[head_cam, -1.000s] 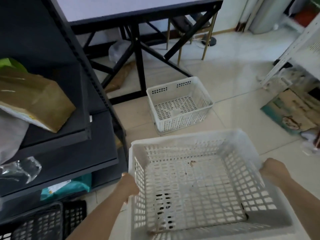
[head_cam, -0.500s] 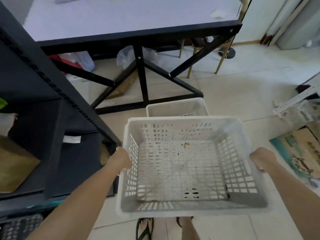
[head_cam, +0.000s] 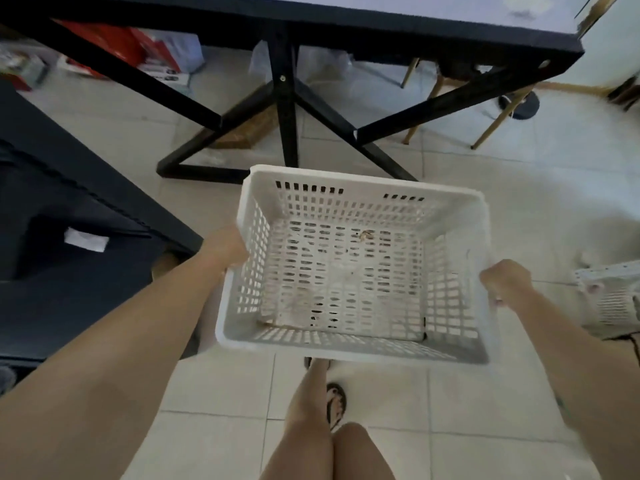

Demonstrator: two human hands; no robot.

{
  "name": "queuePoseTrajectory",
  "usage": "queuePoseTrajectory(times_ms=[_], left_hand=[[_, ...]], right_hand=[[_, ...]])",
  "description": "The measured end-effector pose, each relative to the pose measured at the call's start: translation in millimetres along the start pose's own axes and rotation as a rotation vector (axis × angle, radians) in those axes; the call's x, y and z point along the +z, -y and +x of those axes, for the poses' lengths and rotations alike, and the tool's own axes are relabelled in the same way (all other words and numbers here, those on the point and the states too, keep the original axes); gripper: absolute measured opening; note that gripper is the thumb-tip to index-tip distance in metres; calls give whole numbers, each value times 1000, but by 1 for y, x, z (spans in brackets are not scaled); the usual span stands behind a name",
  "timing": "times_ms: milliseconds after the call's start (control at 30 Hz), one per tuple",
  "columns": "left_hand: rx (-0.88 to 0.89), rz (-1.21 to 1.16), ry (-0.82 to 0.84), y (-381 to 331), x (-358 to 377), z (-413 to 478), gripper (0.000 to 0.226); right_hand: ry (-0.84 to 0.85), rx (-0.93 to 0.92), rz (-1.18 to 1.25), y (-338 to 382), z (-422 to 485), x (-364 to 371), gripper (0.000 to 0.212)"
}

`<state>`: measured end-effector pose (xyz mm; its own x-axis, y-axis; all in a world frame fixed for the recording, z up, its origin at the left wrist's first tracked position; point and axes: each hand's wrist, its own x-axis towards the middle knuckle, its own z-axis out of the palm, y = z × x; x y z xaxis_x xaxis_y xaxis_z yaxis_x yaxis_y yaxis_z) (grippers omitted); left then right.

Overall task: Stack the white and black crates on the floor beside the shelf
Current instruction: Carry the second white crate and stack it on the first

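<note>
White slatted crate [head_cam: 353, 271], carried two-handed above tiled floor [head_cam: 214, 393].

Left hand [head_cam: 227, 245] wrapped on the left rim, right hand [head_cam: 505, 282] clenched on the right rim; crate sits level between them, its long axis running hand to hand. Black shelf [head_cam: 86, 237] lies to the left, nearer the left hand. Lower crate not visible beneath; drop-point unconfirmed.

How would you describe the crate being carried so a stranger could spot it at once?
Start at the black-framed table at the top, then come down toward the person. The white crate hangs above the tiled floor, the left hand and right hand gripping its sides. It is the only slotted crate fully in view, and empty.
</note>
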<state>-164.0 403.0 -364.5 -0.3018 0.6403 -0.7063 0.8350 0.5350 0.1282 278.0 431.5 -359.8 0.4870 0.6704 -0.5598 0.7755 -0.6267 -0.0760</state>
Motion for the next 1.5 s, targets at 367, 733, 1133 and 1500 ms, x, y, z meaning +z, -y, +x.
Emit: queuePoseTrajectory(times_ms=[367, 733, 1133, 1500], left_hand=[[-23, 9, 23, -39, -23, 89, 58], [-19, 20, -15, -48, -13, 150, 52], [-76, -15, -2, -51, -12, 166, 57], [-89, -55, 24, -47, -11, 169, 52]], right_hand=[[34, 7, -23, 67, 94, -7, 10], [101, 22, -63, 96, 154, 3, 27], [42, 28, -97, 95, 166, 9, 25], [-58, -15, -61, 84, 162, 17, 23]])
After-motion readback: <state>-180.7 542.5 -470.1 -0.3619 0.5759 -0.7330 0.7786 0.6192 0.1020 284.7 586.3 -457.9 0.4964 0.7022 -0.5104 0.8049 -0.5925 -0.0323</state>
